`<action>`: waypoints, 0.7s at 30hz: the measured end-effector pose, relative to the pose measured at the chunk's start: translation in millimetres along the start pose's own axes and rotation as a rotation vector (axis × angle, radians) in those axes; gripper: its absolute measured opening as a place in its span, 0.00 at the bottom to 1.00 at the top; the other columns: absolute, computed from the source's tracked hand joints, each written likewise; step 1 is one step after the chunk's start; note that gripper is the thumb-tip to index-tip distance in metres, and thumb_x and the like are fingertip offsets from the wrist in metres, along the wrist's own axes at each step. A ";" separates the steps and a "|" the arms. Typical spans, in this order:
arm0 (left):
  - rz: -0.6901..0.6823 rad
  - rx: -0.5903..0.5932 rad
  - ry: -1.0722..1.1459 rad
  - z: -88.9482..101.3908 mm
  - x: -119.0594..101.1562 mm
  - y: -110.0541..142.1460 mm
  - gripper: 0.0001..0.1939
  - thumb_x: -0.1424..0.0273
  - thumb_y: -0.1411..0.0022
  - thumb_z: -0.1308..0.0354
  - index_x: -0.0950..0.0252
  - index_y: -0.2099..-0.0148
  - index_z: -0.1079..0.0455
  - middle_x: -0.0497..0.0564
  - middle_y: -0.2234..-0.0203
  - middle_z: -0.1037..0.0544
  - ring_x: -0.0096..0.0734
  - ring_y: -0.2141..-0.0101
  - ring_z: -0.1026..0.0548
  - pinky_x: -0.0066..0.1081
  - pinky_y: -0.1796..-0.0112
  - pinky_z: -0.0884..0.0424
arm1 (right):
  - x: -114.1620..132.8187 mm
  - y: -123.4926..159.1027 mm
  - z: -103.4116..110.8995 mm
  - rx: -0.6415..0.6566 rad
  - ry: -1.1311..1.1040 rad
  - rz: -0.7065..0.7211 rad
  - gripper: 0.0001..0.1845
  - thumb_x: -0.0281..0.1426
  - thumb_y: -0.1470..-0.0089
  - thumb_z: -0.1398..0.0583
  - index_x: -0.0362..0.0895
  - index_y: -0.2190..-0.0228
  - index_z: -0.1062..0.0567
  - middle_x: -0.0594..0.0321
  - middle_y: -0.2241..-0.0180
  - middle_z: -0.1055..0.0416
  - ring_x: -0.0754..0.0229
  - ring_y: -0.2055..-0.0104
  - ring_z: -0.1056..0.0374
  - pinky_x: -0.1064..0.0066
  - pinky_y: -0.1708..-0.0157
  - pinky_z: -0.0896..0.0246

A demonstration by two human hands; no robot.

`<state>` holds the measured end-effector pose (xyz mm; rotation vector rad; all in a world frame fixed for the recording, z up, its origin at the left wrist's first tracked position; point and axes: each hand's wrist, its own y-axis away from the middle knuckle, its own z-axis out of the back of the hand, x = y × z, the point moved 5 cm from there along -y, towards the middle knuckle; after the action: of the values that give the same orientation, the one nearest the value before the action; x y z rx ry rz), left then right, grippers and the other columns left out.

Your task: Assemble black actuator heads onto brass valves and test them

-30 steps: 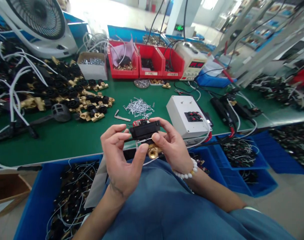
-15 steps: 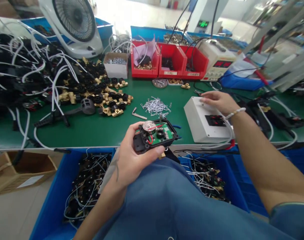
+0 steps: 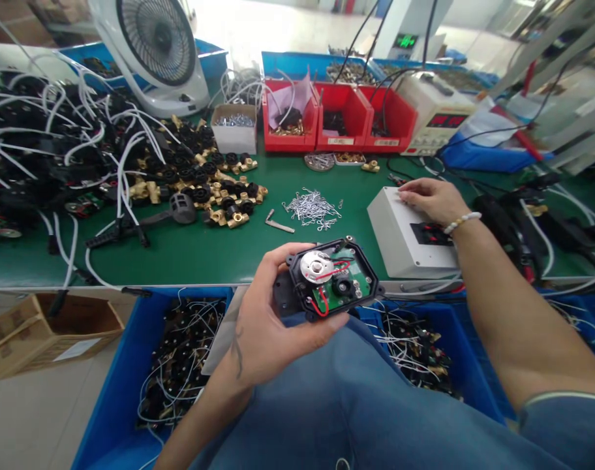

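An open, black plastic, many-sided housing (image 3: 368,262) sits in the left hand's (image 3: 273,320) grasp, before the green table (image 3: 229,258). Its round silver motor (image 3: 315,266) and green circuit board (image 3: 360,269) look fitted; no cover is on. The right hand (image 3: 434,199) touches a pale grey box (image 3: 395,241); any pinch is hidden.
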<state>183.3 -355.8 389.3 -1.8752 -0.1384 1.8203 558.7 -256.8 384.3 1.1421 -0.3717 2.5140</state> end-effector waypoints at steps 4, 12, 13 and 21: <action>-0.010 -0.017 -0.030 2.2 -0.1 0.8 0.34 0.66 0.49 0.26 0.56 0.42 0.33 0.51 0.53 0.23 0.36 0.58 0.19 0.31 0.61 0.18 | 1.0 -1.0 -0.3 -0.007 0.011 -0.006 0.06 0.27 0.55 0.30 0.41 0.70 0.19 0.67 0.76 0.27 0.70 0.73 0.39 0.72 0.68 0.48; -0.034 -0.017 -0.018 -0.4 -0.5 -0.3 0.33 0.67 0.49 0.26 0.57 0.43 0.34 0.49 0.55 0.22 0.33 0.60 0.19 0.29 0.61 0.18 | 9.3 7.1 1.0 -0.048 -0.045 0.004 0.05 0.29 0.51 0.31 0.42 0.72 0.22 0.67 0.77 0.28 0.71 0.75 0.38 0.73 0.67 0.44; -0.040 -0.016 -0.035 -0.6 -1.0 -0.5 0.33 0.66 0.48 0.26 0.58 0.43 0.34 0.50 0.55 0.22 0.34 0.60 0.19 0.30 0.61 0.18 | 9.9 8.3 1.1 -0.058 -0.052 0.004 0.05 0.30 0.51 0.31 0.42 0.73 0.22 0.67 0.78 0.28 0.71 0.75 0.38 0.73 0.67 0.43; -0.047 -0.023 -0.073 -0.3 -0.6 2.1 0.33 0.64 0.48 0.27 0.57 0.42 0.34 0.50 0.54 0.23 0.34 0.60 0.19 0.29 0.62 0.18 | 5.5 5.7 6.1 -0.139 -0.110 0.006 0.10 0.34 0.46 0.34 0.43 0.76 0.23 0.67 0.79 0.28 0.72 0.77 0.37 0.75 0.69 0.42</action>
<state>182.9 -357.9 388.9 -1.8062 -0.2281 1.8631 557.0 -263.2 391.9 1.2285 -0.5703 2.3940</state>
